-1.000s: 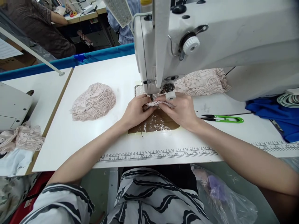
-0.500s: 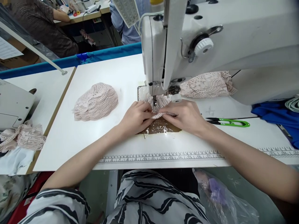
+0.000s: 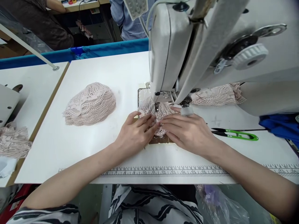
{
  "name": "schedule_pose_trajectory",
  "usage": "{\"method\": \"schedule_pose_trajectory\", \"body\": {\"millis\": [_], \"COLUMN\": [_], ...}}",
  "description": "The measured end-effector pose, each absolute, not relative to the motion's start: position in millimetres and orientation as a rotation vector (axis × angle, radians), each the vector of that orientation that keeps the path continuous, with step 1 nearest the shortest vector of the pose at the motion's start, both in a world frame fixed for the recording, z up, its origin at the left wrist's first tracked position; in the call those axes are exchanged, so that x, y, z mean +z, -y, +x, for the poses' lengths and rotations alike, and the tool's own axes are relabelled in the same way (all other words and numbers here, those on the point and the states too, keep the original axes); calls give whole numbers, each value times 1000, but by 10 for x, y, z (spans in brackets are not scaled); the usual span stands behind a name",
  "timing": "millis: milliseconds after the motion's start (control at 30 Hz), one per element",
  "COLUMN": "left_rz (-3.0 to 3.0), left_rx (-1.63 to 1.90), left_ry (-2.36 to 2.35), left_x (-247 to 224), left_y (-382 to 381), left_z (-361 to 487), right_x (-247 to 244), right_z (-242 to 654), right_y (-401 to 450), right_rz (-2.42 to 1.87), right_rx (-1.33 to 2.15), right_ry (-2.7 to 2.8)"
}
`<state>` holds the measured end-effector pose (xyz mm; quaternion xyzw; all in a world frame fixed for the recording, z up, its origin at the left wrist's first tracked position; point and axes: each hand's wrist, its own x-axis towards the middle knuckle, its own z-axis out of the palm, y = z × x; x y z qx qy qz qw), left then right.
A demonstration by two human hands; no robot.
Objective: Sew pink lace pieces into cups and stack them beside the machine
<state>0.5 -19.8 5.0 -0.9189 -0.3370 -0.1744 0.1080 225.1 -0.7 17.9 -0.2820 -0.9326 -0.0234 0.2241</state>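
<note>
A pale pink lace piece (image 3: 161,132) lies under the presser foot (image 3: 157,107) of a white sewing machine (image 3: 167,46). My left hand (image 3: 134,133) rests on its left part, fingers spread and fingertips pressing it down. From the right, my right hand (image 3: 191,132) lies over the lace with its fingers stretched out, their tips close to the left ones. Both hands are just in front of the needle area and cover part of the lace. To the left sits a stack of similar lace pieces (image 3: 91,104).
Green-handled thread snips (image 3: 240,134) lie right of my right hand. More lace (image 3: 217,95) is behind the machine head, and blue cloth (image 3: 274,126) at the right. A printed ruler (image 3: 154,172) runs along the table's front edge. Two people are beyond the blue cloth barrier (image 3: 112,48).
My fingers have gone from pinching the folded lace edge to lying flatter on it. The lace is now spread out toward me. The camera view has shifted closer to the machine.
</note>
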Motion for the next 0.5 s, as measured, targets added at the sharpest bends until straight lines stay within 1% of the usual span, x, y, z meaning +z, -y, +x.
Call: {"method": "schedule_pose_trajectory", "body": {"millis": [500], "left_rz": [-2755], "left_rx": [-574], "left_ry": [1081], "left_x": [21], "left_y": [34], "left_z": [-5], "right_x": [92], "right_z": [2225], "right_y": [-84], "right_rz": [-883], "right_rx": [-141], "right_ry": [2554]}}
